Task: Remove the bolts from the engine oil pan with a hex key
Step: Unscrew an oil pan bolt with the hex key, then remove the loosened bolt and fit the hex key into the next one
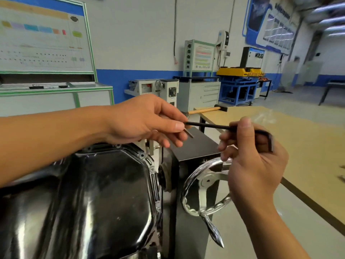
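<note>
The right hand [255, 165] grips the hex key [207, 125] near its bend, and the left hand [147, 124] pinches a bolt [189, 133] beside the key's tip

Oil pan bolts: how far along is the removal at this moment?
Done: seemingly one bolt out, pinched in the left hand. In hand: both hands hold the hex key above the oil pan, right hand near its bend. Left: flange bolts still seated along the pan's rim.

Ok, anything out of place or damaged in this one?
Nothing spilled or broken. One small oddity: the hammer on the table lies at the corner, its handle end poking past the edge.
</note>
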Demonstrator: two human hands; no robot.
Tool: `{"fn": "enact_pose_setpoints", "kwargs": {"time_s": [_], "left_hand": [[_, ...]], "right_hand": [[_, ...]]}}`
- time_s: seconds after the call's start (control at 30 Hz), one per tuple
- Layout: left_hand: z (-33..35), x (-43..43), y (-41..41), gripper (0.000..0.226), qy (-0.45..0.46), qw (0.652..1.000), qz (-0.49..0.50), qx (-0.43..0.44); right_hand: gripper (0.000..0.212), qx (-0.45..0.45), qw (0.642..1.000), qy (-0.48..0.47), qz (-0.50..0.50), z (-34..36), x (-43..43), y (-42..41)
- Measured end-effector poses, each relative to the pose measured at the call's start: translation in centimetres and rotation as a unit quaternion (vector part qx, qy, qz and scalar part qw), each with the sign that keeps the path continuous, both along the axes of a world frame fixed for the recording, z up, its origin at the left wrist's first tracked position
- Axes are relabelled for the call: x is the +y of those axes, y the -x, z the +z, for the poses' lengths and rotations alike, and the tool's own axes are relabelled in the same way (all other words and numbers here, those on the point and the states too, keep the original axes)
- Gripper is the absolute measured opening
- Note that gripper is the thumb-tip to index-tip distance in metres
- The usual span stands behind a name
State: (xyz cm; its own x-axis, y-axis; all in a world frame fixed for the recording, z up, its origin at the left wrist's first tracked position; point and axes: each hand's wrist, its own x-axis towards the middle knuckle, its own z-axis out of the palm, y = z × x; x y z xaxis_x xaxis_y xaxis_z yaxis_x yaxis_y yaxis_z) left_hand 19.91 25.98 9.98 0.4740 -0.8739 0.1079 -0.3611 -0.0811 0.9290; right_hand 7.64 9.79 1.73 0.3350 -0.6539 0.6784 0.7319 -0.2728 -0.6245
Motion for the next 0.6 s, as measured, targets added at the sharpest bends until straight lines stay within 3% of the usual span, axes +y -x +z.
{"fn": "enact_pose_setpoints", "kwargs": {"time_s": [0.23,0.37,0.47,0.6], "left_hand": [[-2.2,-14.0,5.5,0.018,-0.003,0.994,-0.087,0.071],[-6.6,-25.4,11.0,0.012,-0.037,0.994,-0.099,0.002],[-10.5,-33.1,14.4,0.007,-0.041,0.995,-0.084,-0.044],[-14.5,-40.5,16.5,0.01,-0.05,0.984,-0.067,-0.155]], "right_hand": [[0.036,0.036,0.986,-0.07,-0.144,1.8,-11.1,10.7],[0.042,0.118,0.961,-0.105,-0.227,-0.3,-19.0,16.6],[0.035,0.19,0.928,-0.149,-0.283,-3.4,-24.7,19.7],[0.036,0.247,0.889,-0.194,-0.334,-7.5,-29.8,21.8]]}}
